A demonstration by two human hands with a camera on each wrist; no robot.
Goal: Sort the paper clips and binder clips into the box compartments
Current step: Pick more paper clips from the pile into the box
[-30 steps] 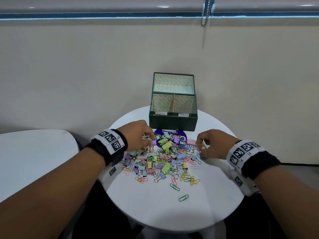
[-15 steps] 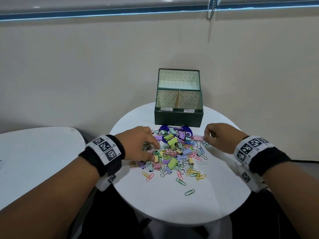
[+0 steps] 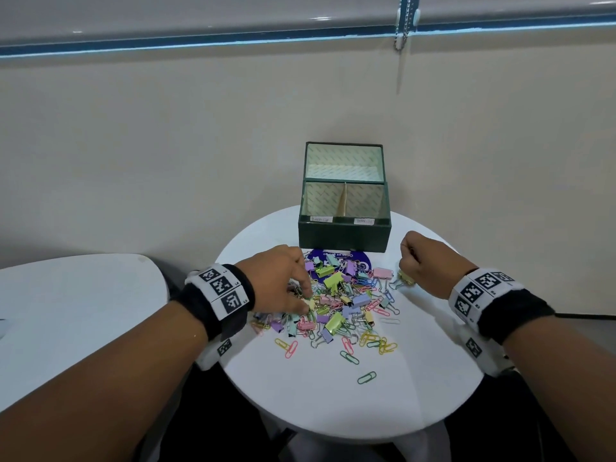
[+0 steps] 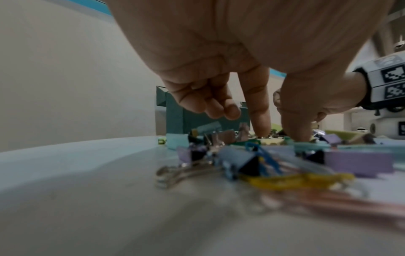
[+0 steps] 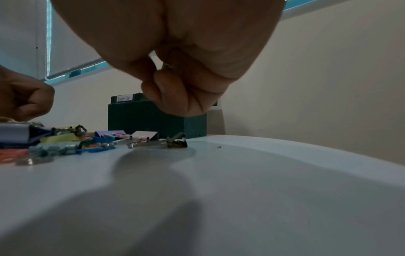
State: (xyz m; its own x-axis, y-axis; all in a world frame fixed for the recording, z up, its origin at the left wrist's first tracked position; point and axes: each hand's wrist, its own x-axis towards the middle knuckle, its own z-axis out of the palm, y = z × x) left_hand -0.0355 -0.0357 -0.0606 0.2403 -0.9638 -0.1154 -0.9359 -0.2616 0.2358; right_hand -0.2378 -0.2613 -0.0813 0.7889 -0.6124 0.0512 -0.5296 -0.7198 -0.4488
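Observation:
A heap of pastel binder clips and paper clips (image 3: 343,305) lies on the round white table (image 3: 316,395). Behind it stands the green box (image 3: 345,236) with its lid up and two front compartments, both showing no clips. My left hand (image 3: 305,298) reaches into the heap's left side; its index finger (image 4: 258,119) and thumb (image 4: 295,124) pinch a pale yellow binder clip (image 4: 271,142). My right hand (image 3: 405,258) hovers curled to the right of the heap, near the box's front right corner, and pinches a small metal clip (image 5: 167,66), mostly hidden by the fingers.
A purple disc (image 3: 363,260) lies under the heap's far edge. Loose paper clips, such as a green one (image 3: 366,377), are scattered toward me. An olive binder clip (image 3: 405,278) lies under my right hand. A second white table (image 3: 66,311) stands at the left, a wall close behind.
My right hand has lifted off the heap's right edge with fingers curled and moved toward the box. My left hand has shifted nearer into the heap's left side.

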